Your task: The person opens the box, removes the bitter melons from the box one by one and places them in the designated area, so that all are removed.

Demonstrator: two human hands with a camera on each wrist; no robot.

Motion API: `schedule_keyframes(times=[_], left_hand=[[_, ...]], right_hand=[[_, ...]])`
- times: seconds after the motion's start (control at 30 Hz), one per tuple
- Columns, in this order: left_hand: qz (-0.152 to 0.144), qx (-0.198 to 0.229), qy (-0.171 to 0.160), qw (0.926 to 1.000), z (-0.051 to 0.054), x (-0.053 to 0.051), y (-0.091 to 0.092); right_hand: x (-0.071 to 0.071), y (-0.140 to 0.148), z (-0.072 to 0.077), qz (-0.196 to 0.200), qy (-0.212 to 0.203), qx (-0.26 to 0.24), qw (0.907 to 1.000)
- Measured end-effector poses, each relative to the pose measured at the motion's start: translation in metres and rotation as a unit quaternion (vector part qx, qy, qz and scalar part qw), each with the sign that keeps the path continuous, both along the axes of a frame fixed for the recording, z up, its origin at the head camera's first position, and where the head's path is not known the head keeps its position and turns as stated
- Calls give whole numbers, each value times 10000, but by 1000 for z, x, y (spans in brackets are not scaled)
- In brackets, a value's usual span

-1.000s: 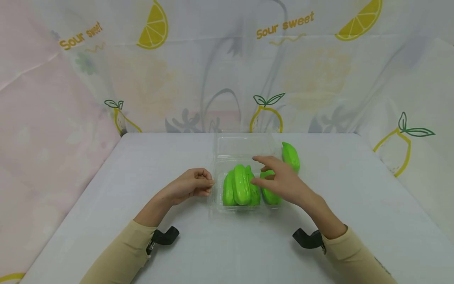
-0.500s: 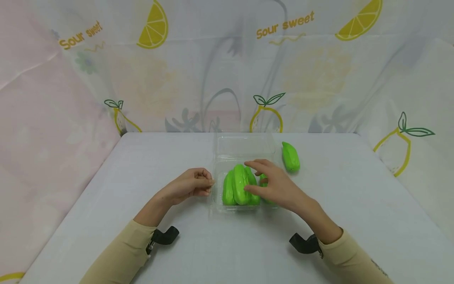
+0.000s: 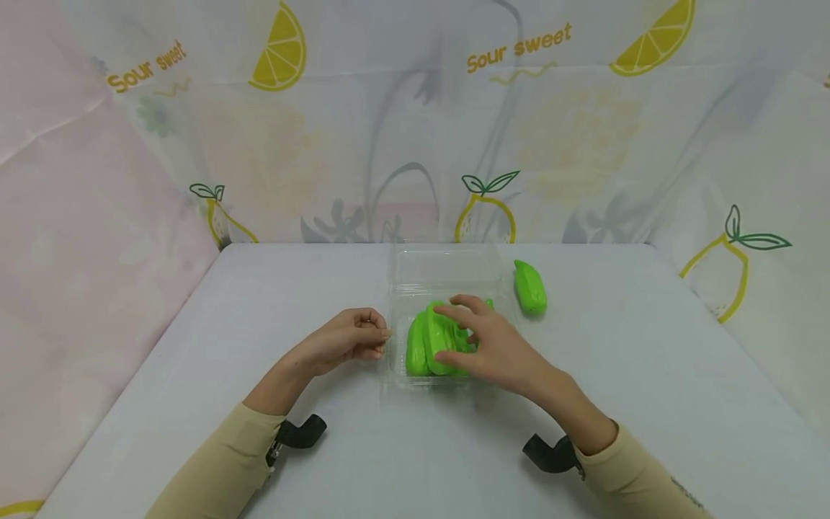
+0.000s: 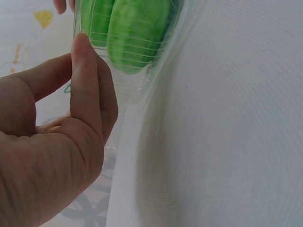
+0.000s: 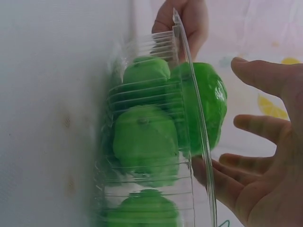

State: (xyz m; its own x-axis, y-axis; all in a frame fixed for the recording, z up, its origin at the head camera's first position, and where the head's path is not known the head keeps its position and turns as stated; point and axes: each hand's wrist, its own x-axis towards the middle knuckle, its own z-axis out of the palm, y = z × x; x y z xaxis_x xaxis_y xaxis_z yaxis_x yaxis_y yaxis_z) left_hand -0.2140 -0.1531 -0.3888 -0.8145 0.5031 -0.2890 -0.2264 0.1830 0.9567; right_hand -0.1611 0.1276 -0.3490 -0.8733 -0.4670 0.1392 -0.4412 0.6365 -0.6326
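Observation:
A clear plastic container [image 3: 424, 381] holds several green, ridged, elongated pieces. One piece [image 3: 438, 337] lies on top of the others, rising above the rim in the right wrist view [image 5: 210, 106]. At the container's left edge, my left hand [image 3: 344, 340] pinches the rim between thumb and fingers, also seen in the left wrist view [image 4: 61, 125]. My right hand [image 3: 499, 349] hovers over the right part of the container, fingers spread around the top piece [image 5: 196, 80] without a visible grip; the right hand [image 5: 270, 151] partly hides the pieces at right.
The container's clear lid [image 3: 447, 267] lies folded back behind it. Another green piece [image 3: 531, 290] rests on the white table [image 3: 272, 281] to the right, outside the container. A patterned cloth [image 3: 363, 130] hangs around the table's back and sides.
My right hand has moved left and slightly toward the front, from the right-hand piece to over the top piece. My left hand keeps its pinch on the rim.

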Motion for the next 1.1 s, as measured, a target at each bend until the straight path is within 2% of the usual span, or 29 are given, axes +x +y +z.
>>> schedule_keyframes(times=[0.33, 0.67, 1.1], left_hand=[[-4, -8, 10, 10000, -1, -1, 0], [21, -2, -7, 10000, 1, 0, 1], [27, 30, -28, 10000, 1, 1, 0]], right_hand=[[2, -4, -6, 84, 515, 287, 9982], [3, -8, -9, 26, 501, 317, 9982], [5, -9, -9, 41, 695, 288, 9972]])
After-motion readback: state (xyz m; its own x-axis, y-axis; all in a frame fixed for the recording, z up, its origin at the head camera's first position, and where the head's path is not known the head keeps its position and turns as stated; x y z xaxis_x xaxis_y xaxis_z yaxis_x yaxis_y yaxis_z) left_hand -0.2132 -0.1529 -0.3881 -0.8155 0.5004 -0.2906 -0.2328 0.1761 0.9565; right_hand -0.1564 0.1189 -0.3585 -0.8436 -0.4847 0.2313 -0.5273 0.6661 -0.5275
